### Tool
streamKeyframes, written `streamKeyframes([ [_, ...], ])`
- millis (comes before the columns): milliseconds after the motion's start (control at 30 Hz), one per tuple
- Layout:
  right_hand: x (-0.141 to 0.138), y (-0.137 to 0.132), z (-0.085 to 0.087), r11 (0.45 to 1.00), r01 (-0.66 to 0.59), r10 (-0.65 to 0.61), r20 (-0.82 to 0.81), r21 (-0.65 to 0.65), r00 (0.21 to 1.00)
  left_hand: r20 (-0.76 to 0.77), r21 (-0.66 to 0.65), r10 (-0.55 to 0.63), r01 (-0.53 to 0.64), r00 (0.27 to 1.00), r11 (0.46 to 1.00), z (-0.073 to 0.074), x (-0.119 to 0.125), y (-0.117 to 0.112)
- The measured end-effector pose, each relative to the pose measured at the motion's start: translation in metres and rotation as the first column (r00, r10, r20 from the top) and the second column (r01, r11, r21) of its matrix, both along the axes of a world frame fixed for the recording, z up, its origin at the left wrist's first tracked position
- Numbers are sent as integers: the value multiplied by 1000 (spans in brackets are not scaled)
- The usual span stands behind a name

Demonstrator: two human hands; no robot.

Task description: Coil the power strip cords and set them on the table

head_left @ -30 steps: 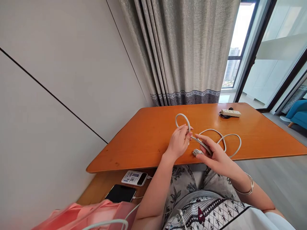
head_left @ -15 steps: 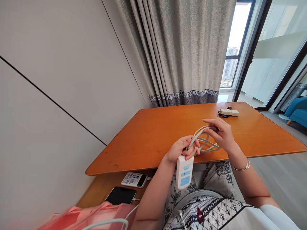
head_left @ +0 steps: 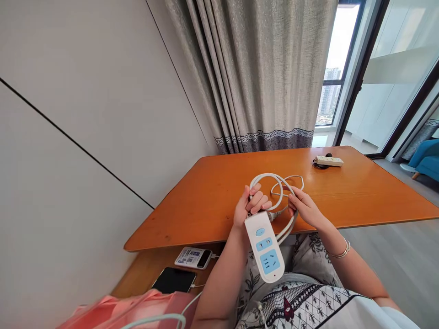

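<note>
A white power strip [head_left: 254, 228] with blue socket panels hangs tilted below my left hand [head_left: 253, 204], its face toward me. The fingers of that hand are closed around the white cord [head_left: 265, 175] just above the strip's top end. My right hand [head_left: 303, 207] pinches the looped cord on the right side, thumb and fingers pressed together on it. Between the hands lies a grey-white plug [head_left: 273, 215], partly hidden by the strip and cord. One loose cord loop reaches out over the table [head_left: 212, 196].
Another power strip [head_left: 328, 161], cream with a black cord, lies at the table's far right. On the lower shelf at left are a power bank [head_left: 193, 257] and a phone [head_left: 173, 279], both with cables. A pink bag [head_left: 137, 310] is in front of them.
The power strip has turned and come nearer, showing more of its face. My right hand has moved down and left along the cord, and the loops have spread upward between my hands.
</note>
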State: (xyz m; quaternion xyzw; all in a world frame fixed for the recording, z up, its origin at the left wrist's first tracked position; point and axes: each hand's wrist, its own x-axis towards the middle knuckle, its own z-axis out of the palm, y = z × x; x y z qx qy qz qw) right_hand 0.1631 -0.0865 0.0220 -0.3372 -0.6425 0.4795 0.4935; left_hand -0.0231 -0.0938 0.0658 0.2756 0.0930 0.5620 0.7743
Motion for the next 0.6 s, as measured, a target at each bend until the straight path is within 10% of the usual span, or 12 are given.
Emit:
streamKeyframes([
  [233,14,-12,-11,990,107,-131,294,96,947,147,75,194,-206,970,976,16,-16,-1],
  [600,53,-22,13,981,89,-190,749,173,635,230,178,347,-390,909,903,28,-49,-5],
])
